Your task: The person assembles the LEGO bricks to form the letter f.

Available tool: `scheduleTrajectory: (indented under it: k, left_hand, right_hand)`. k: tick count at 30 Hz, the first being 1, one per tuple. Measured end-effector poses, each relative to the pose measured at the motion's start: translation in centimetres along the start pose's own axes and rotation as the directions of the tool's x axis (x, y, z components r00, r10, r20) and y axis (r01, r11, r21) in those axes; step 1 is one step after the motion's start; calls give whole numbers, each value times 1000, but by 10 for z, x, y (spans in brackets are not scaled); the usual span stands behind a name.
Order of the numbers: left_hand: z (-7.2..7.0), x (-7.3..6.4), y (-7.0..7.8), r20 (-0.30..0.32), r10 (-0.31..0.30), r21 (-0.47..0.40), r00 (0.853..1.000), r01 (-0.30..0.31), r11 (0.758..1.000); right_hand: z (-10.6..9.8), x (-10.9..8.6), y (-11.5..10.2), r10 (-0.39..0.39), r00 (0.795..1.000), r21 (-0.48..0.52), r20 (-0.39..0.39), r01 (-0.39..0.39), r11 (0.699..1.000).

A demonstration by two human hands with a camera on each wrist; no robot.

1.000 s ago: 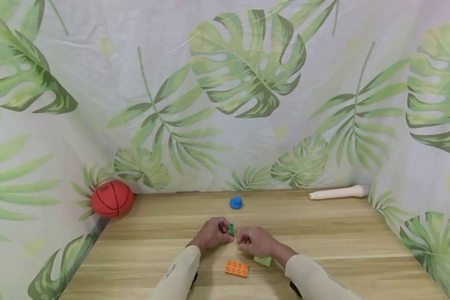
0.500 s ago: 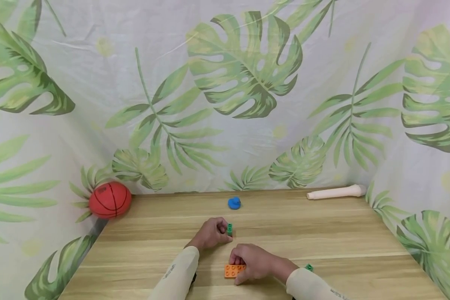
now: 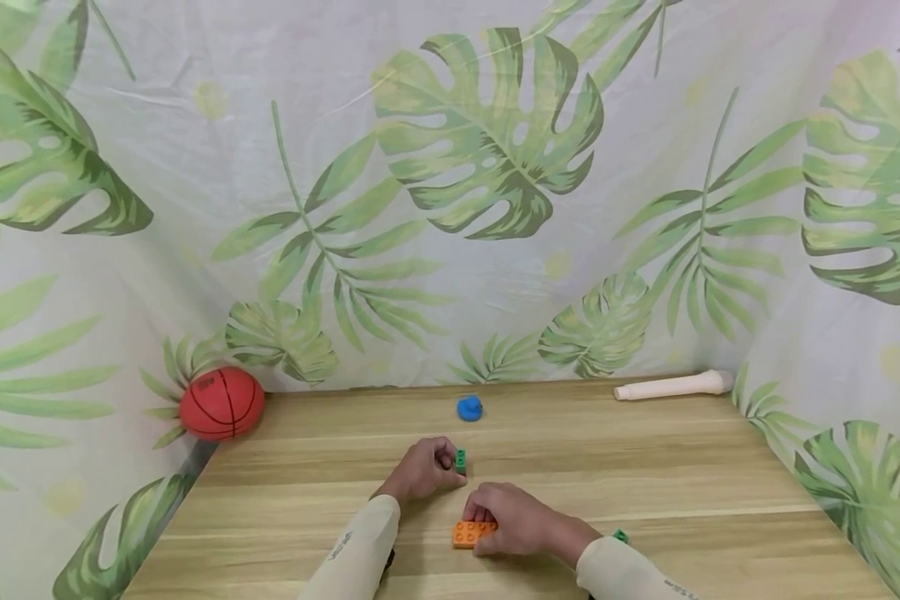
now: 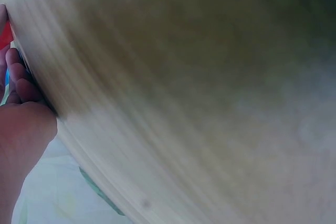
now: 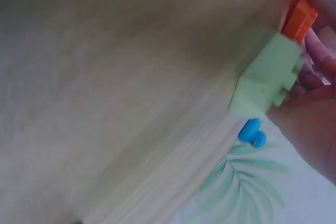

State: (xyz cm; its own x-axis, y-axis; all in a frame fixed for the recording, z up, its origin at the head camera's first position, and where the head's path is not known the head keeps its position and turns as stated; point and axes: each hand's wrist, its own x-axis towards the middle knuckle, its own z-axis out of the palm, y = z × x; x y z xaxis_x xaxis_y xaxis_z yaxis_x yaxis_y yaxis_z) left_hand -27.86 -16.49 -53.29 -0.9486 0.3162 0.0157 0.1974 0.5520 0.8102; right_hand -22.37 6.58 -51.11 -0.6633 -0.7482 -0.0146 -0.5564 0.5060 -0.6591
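Note:
My left hand pinches a small green toy brick between thumb and fingers at the middle of the table, with a bit of red under the green. In the left wrist view a red brick shows between the fingertips. Closer to me, my right hand grips an orange eight-stud brick by its right end, thumb on the near side and fingers on the far side. A pale green brick stands beside the right hand in the right wrist view; the hand hides it from the head view.
Another green brick peeks out behind the right sleeve. Beyond the hands sits a blue rubber duck. A red ball rests at the back left corner, and a pale microphone-shaped object lies at the back right of the wooden table.
My right hand has come back from beside the left hand to the orange brick and taken hold of it. The left hand stays where it was with the green brick.

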Motion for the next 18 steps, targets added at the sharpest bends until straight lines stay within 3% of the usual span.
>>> scheduleTrajectory:
  k: [6, 13, 18]
  left_hand:
    - [-1, -1, 0, -11, 19, -15, 1000, -19, 1000]
    - [-1, -3, 1, 9, -9, -24, 1000, 9, 1000]
    - [-1, -2, 1, 5, -8, -36, 1000, 9, 999]
  right_hand:
    - [-19, 5, 14, 5, 993, 13, -118, -4, 1000]
    - [-35, 24, 16, 46, 937, -12, -347, -53, 999]
    - [-40, 42, 14, 37, 927, -10, -372, -44, 999]
